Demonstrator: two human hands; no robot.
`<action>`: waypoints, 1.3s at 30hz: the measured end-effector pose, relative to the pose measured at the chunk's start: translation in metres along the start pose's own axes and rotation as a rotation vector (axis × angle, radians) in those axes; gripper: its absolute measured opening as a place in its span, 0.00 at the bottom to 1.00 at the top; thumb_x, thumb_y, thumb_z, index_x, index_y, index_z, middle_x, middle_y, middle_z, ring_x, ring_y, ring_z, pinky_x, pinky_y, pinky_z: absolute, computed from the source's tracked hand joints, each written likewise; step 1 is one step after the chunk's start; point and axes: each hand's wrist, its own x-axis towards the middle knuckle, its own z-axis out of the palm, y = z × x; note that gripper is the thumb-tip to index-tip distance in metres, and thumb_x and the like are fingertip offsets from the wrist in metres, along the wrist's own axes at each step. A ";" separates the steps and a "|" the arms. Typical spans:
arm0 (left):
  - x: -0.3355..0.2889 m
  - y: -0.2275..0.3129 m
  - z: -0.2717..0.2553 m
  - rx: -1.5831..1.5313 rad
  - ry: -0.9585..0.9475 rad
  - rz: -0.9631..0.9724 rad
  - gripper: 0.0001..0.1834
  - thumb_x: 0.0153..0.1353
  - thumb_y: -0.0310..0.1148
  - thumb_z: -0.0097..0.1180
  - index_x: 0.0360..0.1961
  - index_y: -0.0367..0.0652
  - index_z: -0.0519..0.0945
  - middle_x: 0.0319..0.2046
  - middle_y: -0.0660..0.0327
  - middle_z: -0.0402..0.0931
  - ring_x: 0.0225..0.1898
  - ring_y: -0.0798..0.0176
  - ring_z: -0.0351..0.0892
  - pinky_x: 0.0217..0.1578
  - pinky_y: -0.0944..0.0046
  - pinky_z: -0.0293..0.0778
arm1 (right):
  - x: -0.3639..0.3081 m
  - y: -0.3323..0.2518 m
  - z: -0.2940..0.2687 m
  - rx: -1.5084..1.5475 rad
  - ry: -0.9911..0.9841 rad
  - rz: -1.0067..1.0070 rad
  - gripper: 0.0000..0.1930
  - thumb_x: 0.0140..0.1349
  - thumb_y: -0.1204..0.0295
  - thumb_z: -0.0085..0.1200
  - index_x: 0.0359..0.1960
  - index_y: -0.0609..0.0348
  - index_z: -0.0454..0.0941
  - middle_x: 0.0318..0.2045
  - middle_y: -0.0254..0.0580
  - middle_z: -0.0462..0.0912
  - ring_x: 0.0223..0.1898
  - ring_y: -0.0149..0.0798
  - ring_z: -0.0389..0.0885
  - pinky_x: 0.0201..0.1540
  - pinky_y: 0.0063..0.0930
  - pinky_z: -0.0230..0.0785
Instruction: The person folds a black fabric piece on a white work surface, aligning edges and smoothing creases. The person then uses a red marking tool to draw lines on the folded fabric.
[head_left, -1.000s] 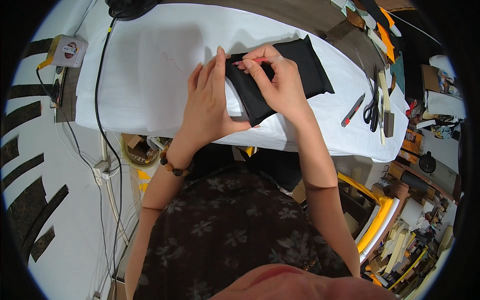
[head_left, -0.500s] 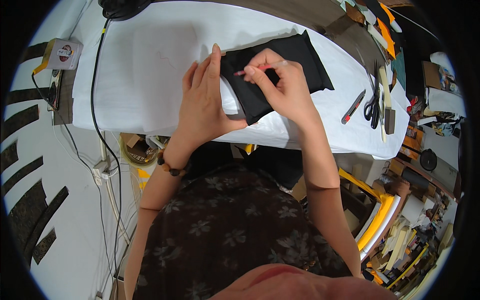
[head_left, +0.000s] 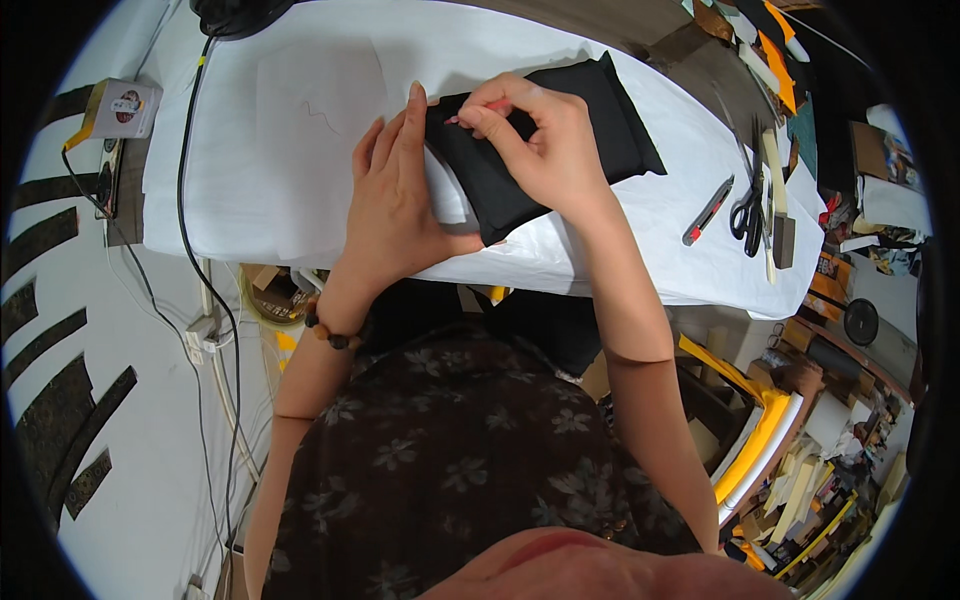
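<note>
A black padded fabric rectangle, like a flat cushion [head_left: 618, 115], lies aslant on the white-covered table. My left hand [head_left: 395, 200] stands along its left end, with fingers stretched toward the far corner and the thumb spread out by the near corner. Over the left part of the cushion, my right hand [head_left: 552, 140] pinches a slim pink pen-like tool [head_left: 500, 105]. Its tip points left and is close to the black surface near the left edge; I cannot tell whether it touches. The fingers hide most of its body.
A thin white sheet [head_left: 320, 150] with a loose dark thread [head_left: 322, 115] lies left. Right of the cushion are a red-and-black utility knife [head_left: 708, 210], black scissors [head_left: 745, 215] and pale sticks [head_left: 772, 165]. A black cable [head_left: 183, 170] crosses the table's left end.
My right hand and the pink tool have shifted left and slightly away from me over the cushion. The left hand and the cushion appear a little further left.
</note>
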 end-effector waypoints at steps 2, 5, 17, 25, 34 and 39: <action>-0.002 -0.001 0.000 0.002 0.008 0.002 0.84 0.25 0.55 0.83 0.79 0.31 0.44 0.66 0.46 0.69 0.67 0.44 0.70 0.72 0.42 0.53 | -0.009 -0.013 -0.008 -0.005 -0.089 0.121 0.04 0.65 0.76 0.62 0.34 0.65 0.84 0.29 0.39 0.87 0.29 0.32 0.83 0.38 0.25 0.74; -0.001 0.000 0.001 0.000 0.016 -0.014 0.85 0.24 0.56 0.83 0.79 0.31 0.44 0.64 0.46 0.71 0.66 0.46 0.71 0.72 0.42 0.53 | -0.027 -0.021 -0.021 -0.027 -0.138 0.075 0.03 0.65 0.78 0.62 0.33 0.65 0.84 0.30 0.39 0.87 0.33 0.35 0.86 0.53 0.35 0.77; -0.001 -0.001 0.001 0.003 0.031 0.000 0.83 0.27 0.53 0.83 0.79 0.33 0.44 0.64 0.47 0.71 0.67 0.47 0.70 0.71 0.42 0.55 | -0.022 -0.014 -0.038 0.205 -0.406 0.195 0.07 0.65 0.76 0.63 0.31 0.66 0.81 0.29 0.39 0.86 0.28 0.30 0.83 0.31 0.23 0.73; 0.001 0.003 -0.003 -0.023 0.006 -0.019 0.80 0.29 0.49 0.83 0.79 0.33 0.45 0.63 0.49 0.71 0.68 0.47 0.69 0.71 0.42 0.55 | 0.012 0.000 -0.022 0.150 -0.255 0.233 0.08 0.69 0.75 0.62 0.42 0.70 0.87 0.38 0.44 0.90 0.37 0.32 0.88 0.44 0.24 0.79; 0.001 0.006 -0.002 -0.005 0.004 -0.025 0.82 0.27 0.57 0.83 0.78 0.33 0.46 0.66 0.47 0.69 0.70 0.47 0.66 0.70 0.41 0.55 | 0.002 0.005 -0.014 0.057 -0.145 0.136 0.08 0.69 0.74 0.62 0.43 0.66 0.89 0.37 0.41 0.91 0.36 0.31 0.88 0.44 0.23 0.79; 0.002 0.005 -0.001 0.003 0.003 -0.031 0.82 0.28 0.60 0.83 0.78 0.32 0.47 0.67 0.47 0.68 0.70 0.47 0.66 0.70 0.42 0.55 | 0.001 0.003 -0.009 0.051 -0.090 0.175 0.08 0.69 0.73 0.62 0.42 0.65 0.89 0.36 0.40 0.91 0.36 0.30 0.88 0.44 0.23 0.79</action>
